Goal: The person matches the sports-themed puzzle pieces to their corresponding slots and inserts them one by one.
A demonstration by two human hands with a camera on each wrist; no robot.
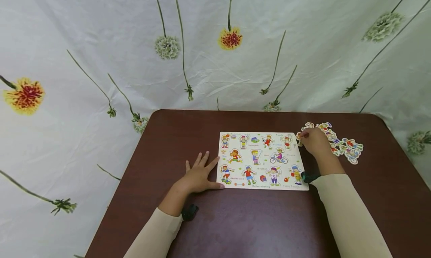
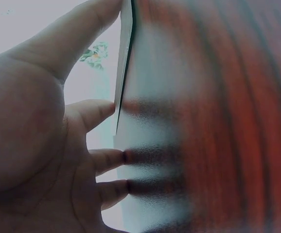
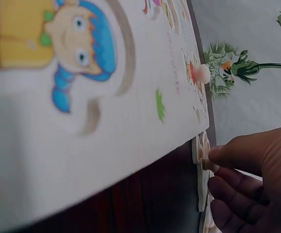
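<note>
Pinching at a small, flat, pale-edged cut-out piece [image 3: 197,151], the right hand [image 1: 314,141] is placed just beyond the right edge of a white rectangular puzzle board printed with coloured sports figures [image 1: 245,153].

Location: the piece lies at the board's upper right corner, at the left end of a loose cluster of bright, pale-bordered picture pieces [image 1: 331,137], some overlapping, on the dark red-brown, glossy surface [image 1: 188,130].

Right hand: thumb and fingertips grasp what looks like a small pale knob; the fingers cover much of it, so whether the piece is raised cannot be told.

Left hand [image 1: 195,179]: released, fingers spread, holding nothing. Thumb and index finger touch the board's left edge, the thumb near its lower corner.

Board: shallow recesses outline the figures, seen clearly around the blue-haired one. A round pinkish knob [image 3: 202,74] stands up near the far edge.

Handling (judged): piece light, thin and stiff, probably wood; unlikely to bend or break. Smooth printed faces may slide over one another and over the glossy surface. Best hold is the knob, between thumb and forefinger; thin edges would be harder to get under.
</note>
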